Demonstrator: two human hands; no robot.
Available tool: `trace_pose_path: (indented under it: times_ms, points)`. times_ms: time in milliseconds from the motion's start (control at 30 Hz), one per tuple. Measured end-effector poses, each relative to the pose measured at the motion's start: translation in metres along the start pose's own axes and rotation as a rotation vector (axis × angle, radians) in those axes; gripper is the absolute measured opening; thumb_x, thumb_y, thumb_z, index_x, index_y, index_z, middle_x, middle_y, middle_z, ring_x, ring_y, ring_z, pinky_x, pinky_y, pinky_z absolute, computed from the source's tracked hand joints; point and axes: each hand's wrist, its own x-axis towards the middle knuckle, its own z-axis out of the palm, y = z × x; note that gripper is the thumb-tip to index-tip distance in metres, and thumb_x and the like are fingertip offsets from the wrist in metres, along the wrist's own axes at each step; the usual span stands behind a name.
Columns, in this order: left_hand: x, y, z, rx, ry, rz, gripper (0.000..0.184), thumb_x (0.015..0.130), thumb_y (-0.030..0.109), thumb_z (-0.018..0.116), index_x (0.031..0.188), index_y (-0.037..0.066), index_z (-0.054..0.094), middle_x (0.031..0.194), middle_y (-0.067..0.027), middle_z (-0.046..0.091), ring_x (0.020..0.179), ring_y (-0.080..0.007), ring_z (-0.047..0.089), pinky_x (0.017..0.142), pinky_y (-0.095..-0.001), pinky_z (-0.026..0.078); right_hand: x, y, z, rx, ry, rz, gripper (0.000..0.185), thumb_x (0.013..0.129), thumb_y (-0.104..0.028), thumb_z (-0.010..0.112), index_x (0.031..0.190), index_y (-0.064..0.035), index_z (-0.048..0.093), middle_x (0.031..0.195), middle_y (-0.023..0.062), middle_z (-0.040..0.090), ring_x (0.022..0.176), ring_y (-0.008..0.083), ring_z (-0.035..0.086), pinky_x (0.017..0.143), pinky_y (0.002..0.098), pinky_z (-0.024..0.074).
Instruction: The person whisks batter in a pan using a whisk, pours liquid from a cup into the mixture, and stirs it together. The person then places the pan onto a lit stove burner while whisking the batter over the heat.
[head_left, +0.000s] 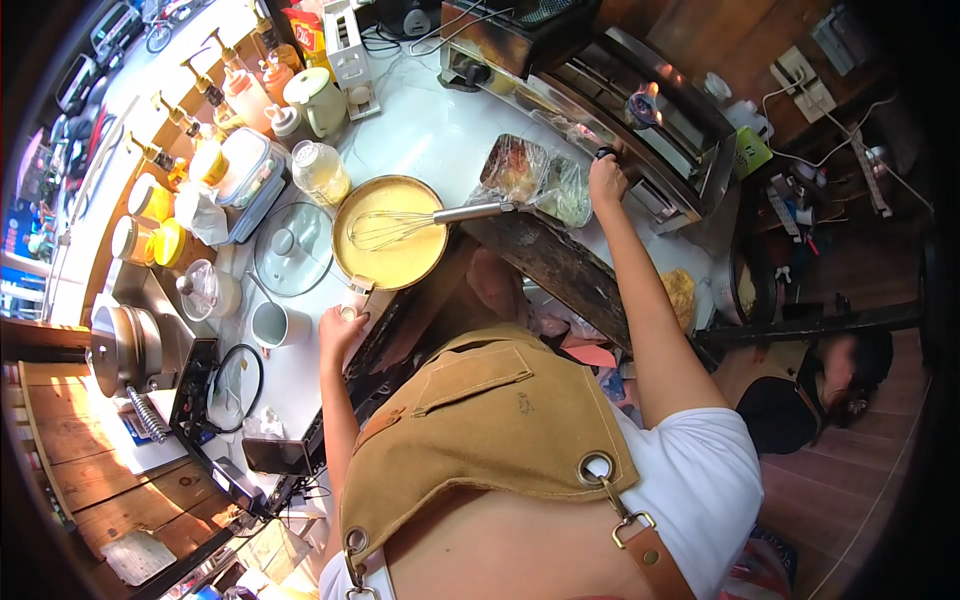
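Note:
My left hand (pixel 345 328) is closed around the short, light-coloured handle of a pan (pixel 372 275) of yellow batter. A metal whisk (pixel 390 228) rests in the batter, its handle lying across the rim towards the right. My right hand (pixel 607 182) is stretched out to the front of a toaster oven (pixel 640 125), its fingers wrapped round the oven's dark handle (pixel 604 153). Below that hand lie plastic-wrapped trays of food (pixel 525 172). Left of the pan are a glass lid (pixel 293 250) and a white mug (pixel 280 325).
Pump bottles (pixel 240 95), yellow-lidded jars (pixel 172 243) and a stacked container (pixel 250 180) line the counter's left side. A kettle (pixel 315 102) stands at the back. A metal waffle-type cooker (pixel 125 350) is at far left. Another person (pixel 800 395) is low down at right.

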Motion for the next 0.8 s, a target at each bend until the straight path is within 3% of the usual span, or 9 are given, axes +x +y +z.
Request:
trace_pose_path:
  times_ms: [133,467,567,667,767,800]
  points:
    - [0.0,0.001,0.0,0.017,-0.006,-0.019,0.022,0.062,0.023,0.065,0.06,0.002,0.058,0.048,-0.0061,0.056,0.044,-0.0151,0.055,0.047,-0.0281,0.043,0.002,0.002,0.009,0.024,0.014,0.02,0.03,0.086,-0.032,0.05,0.083,-0.0024,0.049,0.073,0.0152,0.063,0.068,0.0269,0.065,0.058,0.0361,0.0534]
    - [0.001,-0.003,0.0,0.029,-0.006,0.003,0.021,0.062,0.022,0.065,0.06,0.002,0.058,0.049,-0.0064,0.055,0.044,-0.0143,0.054,0.047,-0.0278,0.043,0.001,0.001,0.01,0.06,0.041,0.026,0.029,0.086,-0.031,0.047,0.081,-0.0023,0.051,0.071,0.0151,0.064,0.066,0.0282,0.065,0.057,0.0381,0.0532]
    - [0.004,-0.014,-0.001,0.013,-0.01,0.043,0.021,0.063,0.022,0.065,0.061,0.002,0.058,0.049,-0.0055,0.054,0.044,-0.0133,0.052,0.046,-0.0279,0.041,0.006,0.003,0.018,0.056,0.031,0.048,0.025,0.084,-0.018,0.039,0.085,0.0016,0.055,0.069,0.0148,0.064,0.062,0.0271,0.065,0.055,0.0381,0.0527]
    - [-0.001,0.005,-0.003,-0.031,-0.068,0.026,0.02,0.064,0.019,0.067,0.063,0.002,0.057,0.05,-0.0027,0.053,0.045,-0.0105,0.049,0.044,-0.0264,0.039,0.004,0.003,0.013,0.138,-0.027,0.079,0.028,0.08,-0.025,0.046,0.075,-0.002,0.061,0.068,0.0154,0.064,0.062,0.0274,0.064,0.054,0.0401,0.0497]
    - [0.009,-0.006,-0.005,-0.067,-0.178,0.064,0.017,0.064,0.015,0.068,0.066,0.001,0.058,0.053,-0.0029,0.054,0.046,-0.0107,0.05,0.044,-0.0263,0.039,-0.008,-0.003,-0.003,0.213,0.056,0.161,0.026,0.078,-0.023,0.049,0.083,0.0007,0.059,0.067,0.0157,0.063,0.06,0.0268,0.064,0.053,0.039,0.0511]
    - [0.01,-0.006,-0.008,-0.015,-0.195,0.059,0.017,0.064,0.013,0.069,0.068,0.001,0.058,0.055,-0.0025,0.055,0.048,-0.0105,0.05,0.046,-0.0257,0.039,-0.017,-0.006,-0.028,0.249,-0.039,0.183,0.034,0.08,-0.033,0.053,0.085,0.0007,0.056,0.072,0.0159,0.063,0.066,0.029,0.063,0.058,0.041,0.05]
